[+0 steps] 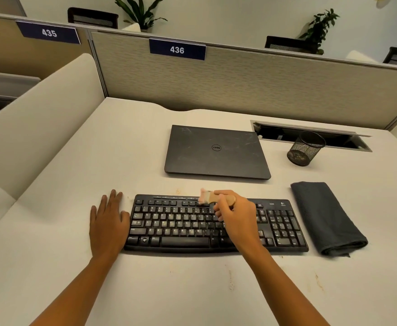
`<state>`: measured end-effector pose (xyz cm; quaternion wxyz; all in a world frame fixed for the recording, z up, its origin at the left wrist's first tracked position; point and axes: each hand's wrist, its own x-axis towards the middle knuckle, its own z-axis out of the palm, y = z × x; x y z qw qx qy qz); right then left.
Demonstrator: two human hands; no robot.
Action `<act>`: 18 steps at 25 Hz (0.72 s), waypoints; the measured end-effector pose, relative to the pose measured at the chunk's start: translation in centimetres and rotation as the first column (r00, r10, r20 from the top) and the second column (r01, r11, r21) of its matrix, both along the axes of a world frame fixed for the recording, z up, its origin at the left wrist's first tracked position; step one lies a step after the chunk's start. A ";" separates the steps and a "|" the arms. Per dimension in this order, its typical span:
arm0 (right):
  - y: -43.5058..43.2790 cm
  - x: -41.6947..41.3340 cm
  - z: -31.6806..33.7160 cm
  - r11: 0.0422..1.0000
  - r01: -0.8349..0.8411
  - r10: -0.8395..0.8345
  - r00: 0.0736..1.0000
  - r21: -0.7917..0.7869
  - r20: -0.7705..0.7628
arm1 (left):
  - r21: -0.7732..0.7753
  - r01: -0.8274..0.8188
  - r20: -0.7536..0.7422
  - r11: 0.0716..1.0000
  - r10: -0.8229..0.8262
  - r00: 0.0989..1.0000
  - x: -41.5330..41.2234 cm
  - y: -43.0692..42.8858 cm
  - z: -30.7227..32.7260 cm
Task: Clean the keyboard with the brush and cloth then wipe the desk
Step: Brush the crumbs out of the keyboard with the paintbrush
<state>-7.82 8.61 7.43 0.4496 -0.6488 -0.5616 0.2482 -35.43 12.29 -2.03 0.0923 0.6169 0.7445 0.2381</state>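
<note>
A black keyboard (pixel 181 222) lies on the pale desk (pixel 79 175) in front of me, with dust on its keys. My right hand (pixel 236 214) grips the wooden handle of a small brush (pixel 210 197), whose pale bristles point left over the keyboard's top key rows. My left hand (pixel 108 218) lies flat on the desk with straight fingers, its thumb side against the keyboard's left edge. A folded dark grey cloth (pixel 326 216) rests on the desk just right of the keyboard.
A shut dark laptop (pixel 216 152) lies behind the keyboard. A black mesh pen cup (pixel 305 148) stands at the back right, before an open cable slot (pixel 310 136). A grey partition (pixel 239 78) walls the desk's far edge. Small crumbs and stains dot the near desk.
</note>
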 end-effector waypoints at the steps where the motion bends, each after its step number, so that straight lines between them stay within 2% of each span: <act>1: 0.0 -0.1 -0.4 1.000 -0.020 0.020 0.999 0.004 0.026 | 0.000 -0.004 -0.001 1.000 0.004 1.000 0.0 0.0 0.0; 6: 0.4 -0.6 -1.6 0.988 -0.139 0.125 0.974 0.063 0.190 | 0.003 -0.002 -0.006 1.000 0.002 1.000 -0.1 0.1 -0.1; 10: -0.3 0.1 -2.2 0.983 -0.119 0.101 0.986 0.137 0.132 | 0.012 -0.001 -0.011 1.000 0.001 1.000 -0.2 0.1 -0.1; 13: -1.6 0.0 -3.1 0.974 -0.145 0.109 0.974 0.176 0.200 | 0.015 -0.004 -0.013 1.000 0.004 1.000 -0.1 0.1 -0.3; 18: -1.0 -0.9 -3.5 0.963 -0.250 0.197 0.908 0.104 0.369 | 0.017 0.000 -0.018 1.000 0.000 1.000 -0.2 0.2 -0.3</act>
